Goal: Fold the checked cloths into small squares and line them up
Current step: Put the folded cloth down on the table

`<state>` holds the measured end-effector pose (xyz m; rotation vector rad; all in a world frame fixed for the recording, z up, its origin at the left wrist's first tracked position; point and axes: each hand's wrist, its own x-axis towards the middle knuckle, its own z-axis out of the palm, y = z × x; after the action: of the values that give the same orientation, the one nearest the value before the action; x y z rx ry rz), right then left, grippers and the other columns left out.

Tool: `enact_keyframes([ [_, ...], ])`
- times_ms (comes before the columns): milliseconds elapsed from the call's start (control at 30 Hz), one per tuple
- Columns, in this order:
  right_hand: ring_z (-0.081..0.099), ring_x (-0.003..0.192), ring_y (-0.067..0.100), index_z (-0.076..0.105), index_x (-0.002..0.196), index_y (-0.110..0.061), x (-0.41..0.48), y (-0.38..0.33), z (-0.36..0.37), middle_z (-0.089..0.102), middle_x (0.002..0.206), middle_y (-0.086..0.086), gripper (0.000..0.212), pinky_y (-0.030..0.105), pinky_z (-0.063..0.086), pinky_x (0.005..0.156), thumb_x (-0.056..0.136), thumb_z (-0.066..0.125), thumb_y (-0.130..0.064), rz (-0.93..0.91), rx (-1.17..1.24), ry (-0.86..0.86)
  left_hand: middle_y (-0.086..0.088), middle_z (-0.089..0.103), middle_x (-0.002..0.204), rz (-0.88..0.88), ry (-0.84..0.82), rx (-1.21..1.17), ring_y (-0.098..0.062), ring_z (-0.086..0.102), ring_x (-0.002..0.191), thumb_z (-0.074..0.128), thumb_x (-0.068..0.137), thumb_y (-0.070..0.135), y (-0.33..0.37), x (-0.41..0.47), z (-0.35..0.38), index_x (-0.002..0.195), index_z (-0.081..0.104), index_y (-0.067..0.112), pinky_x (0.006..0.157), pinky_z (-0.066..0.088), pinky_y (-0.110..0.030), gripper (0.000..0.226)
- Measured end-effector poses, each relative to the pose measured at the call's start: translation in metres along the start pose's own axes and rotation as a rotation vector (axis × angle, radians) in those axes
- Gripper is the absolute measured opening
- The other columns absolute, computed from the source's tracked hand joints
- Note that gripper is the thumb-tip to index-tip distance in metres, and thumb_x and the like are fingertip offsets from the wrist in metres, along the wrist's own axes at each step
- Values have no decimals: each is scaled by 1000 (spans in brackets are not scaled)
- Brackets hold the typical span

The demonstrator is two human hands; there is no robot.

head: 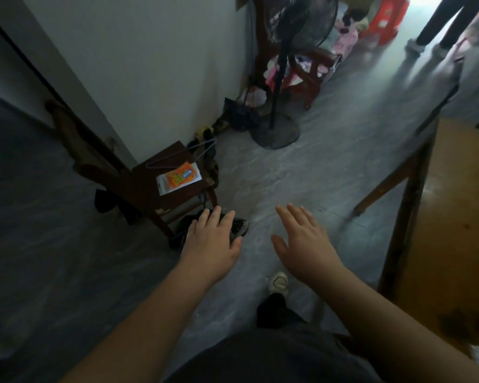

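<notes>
No checked cloth shows in the head view. My left hand [212, 241] is stretched out in front of me over the grey floor, palm down, fingers apart, holding nothing. My right hand [304, 241] is held out beside it in the same way, a short gap between the two, and it holds nothing either. Below them I see my dark clothing and one foot in a white shoe [279, 283] on the floor.
A dark wooden chair [150, 183] with an orange packet [181, 176] and a wire hanger stands left by the white wall. A standing fan [277, 134] and red stool are ahead. A brown wooden table [459, 217] fills the right. Another person's legs [437, 23] are far right.
</notes>
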<state>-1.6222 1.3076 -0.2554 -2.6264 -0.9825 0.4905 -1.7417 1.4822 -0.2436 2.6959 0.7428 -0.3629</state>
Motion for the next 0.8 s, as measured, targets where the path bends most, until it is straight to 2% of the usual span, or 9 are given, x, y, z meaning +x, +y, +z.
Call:
enact_keyframes([
  [200,11,154,22,16,159,-28,98,75,-46,17,167,1,69,40,14,125,100,42,-51,102,75,100,-5,9,171,88,-6,118,-26,6,157,39,103,53,55,133,-32,162,14,27,127,12,-46,69],
  [400,10,154,24,12,160,-28,216,168,-117,15,167,2,71,43,17,125,100,41,-52,160,105,119,-6,14,170,203,-3,234,-26,12,156,41,102,53,151,282,-73,161,17,26,126,15,-43,69],
  [600,12,153,23,12,160,-29,289,243,-177,17,167,1,71,41,14,124,100,43,-51,291,120,138,-4,12,170,298,-40,216,-26,12,156,41,102,54,242,406,-95,161,15,27,125,15,-42,70],
  [800,10,154,22,12,159,-30,352,292,-208,16,167,-1,70,40,14,123,100,44,-50,421,180,139,-5,11,170,403,-62,190,-26,12,156,43,102,53,301,514,-110,162,15,27,125,15,-42,71],
])
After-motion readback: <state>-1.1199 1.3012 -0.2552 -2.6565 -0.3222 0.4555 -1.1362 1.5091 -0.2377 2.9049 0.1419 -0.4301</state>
